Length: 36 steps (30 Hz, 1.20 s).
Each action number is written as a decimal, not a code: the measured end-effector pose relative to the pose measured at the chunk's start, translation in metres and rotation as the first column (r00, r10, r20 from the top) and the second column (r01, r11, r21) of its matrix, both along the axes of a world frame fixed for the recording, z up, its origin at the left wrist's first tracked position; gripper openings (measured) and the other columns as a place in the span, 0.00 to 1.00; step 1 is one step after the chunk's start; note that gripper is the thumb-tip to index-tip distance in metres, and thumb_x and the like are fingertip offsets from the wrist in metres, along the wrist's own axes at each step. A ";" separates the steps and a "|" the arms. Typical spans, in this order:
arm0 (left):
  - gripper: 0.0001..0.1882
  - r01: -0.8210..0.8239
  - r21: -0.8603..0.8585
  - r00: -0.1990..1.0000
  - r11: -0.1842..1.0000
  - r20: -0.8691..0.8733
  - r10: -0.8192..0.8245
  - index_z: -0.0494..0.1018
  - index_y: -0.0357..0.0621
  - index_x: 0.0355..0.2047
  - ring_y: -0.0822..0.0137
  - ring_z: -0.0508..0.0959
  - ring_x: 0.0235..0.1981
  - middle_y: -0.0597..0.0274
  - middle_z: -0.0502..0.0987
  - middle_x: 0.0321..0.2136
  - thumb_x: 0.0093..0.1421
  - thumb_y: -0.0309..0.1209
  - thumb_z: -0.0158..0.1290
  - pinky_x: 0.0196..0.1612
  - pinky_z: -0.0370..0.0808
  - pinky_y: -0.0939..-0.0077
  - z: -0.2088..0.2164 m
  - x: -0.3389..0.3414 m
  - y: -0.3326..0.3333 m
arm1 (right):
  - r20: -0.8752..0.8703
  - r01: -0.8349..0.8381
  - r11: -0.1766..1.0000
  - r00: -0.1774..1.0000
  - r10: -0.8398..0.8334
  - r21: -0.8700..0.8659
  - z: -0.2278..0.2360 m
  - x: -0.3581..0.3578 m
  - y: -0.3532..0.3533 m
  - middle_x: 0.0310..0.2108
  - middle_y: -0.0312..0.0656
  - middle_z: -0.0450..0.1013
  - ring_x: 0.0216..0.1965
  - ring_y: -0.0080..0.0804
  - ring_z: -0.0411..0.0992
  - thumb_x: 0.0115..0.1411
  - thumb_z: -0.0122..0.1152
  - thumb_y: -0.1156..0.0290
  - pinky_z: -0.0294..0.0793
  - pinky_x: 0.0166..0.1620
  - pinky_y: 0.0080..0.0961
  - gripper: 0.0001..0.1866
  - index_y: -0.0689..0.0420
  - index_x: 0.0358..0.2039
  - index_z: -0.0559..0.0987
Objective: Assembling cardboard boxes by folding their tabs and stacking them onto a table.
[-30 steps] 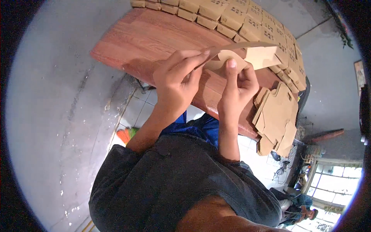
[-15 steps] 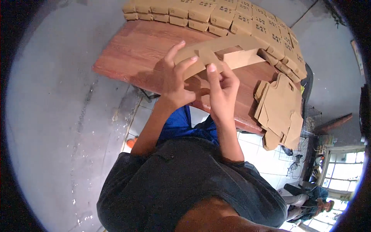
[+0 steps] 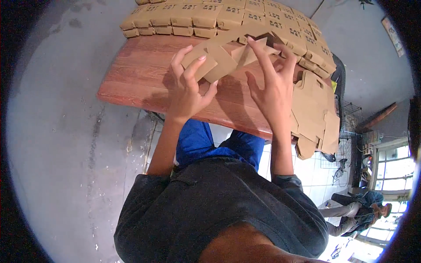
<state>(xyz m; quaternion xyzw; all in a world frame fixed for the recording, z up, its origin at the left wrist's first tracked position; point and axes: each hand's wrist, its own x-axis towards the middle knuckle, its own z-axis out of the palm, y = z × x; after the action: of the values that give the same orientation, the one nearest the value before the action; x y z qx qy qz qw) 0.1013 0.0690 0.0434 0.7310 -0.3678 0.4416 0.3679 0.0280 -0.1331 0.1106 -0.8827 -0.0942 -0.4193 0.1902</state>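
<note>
A partly folded brown cardboard box (image 3: 226, 61) is tilted above the near part of the table, with its flaps standing at angles. My left hand (image 3: 188, 90) grips its left end, thumb below and fingers along the outer panel. At the right end, my right hand (image 3: 276, 81) has its index fingertip on a raised flap and its other fingers bent around the end panel. My right thumb points left, apart from the cardboard. Part of the box's right end is hidden behind those fingers.
Stacked rows of folded cardboard boxes (image 3: 230, 15) line the far side of the reddish wooden table (image 3: 131, 72). Flat cardboard blanks (image 3: 313, 109) lie piled at the right edge, overhanging it. A person (image 3: 359, 210) stands near the window at the lower right.
My right hand has moved from the middle of the box to its right end, and its fingers have spread. The flaps there now stand differently. My left hand keeps its hold.
</note>
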 end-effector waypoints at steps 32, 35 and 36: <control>0.50 0.223 0.211 0.974 0.952 -0.085 -0.209 0.68 0.62 0.59 0.41 0.64 0.62 0.49 0.60 0.64 0.32 0.27 0.76 0.62 0.70 0.47 0.028 0.011 0.012 | -0.053 -0.421 0.901 0.907 0.417 -0.105 0.028 0.012 -0.092 0.68 0.49 0.57 0.66 0.53 0.62 0.44 0.80 0.64 0.68 0.64 0.48 0.29 0.52 0.49 0.81; 0.45 0.220 0.234 0.975 0.947 -0.064 -0.211 0.71 0.60 0.56 0.41 0.64 0.62 0.49 0.61 0.64 0.34 0.29 0.76 0.62 0.69 0.47 0.034 0.012 0.013 | -0.237 -0.509 0.849 0.815 0.529 0.141 0.034 0.012 -0.097 0.68 0.49 0.56 0.67 0.55 0.60 0.44 0.80 0.62 0.67 0.64 0.48 0.31 0.50 0.50 0.80; 0.43 0.217 0.233 0.976 0.948 -0.058 -0.209 0.72 0.59 0.55 0.41 0.64 0.62 0.49 0.62 0.64 0.35 0.30 0.76 0.63 0.68 0.47 0.036 0.012 0.013 | -0.296 -0.515 0.857 0.817 0.495 0.010 0.035 0.014 -0.098 0.68 0.49 0.58 0.67 0.55 0.60 0.44 0.80 0.62 0.66 0.64 0.48 0.29 0.50 0.49 0.81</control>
<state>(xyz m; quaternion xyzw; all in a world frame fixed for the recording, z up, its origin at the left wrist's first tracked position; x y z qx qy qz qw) 0.1129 0.0817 0.0796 0.7328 -0.4888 0.3402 0.3291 0.0422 -0.2311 0.1458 -0.8836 -0.3108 -0.2172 0.2747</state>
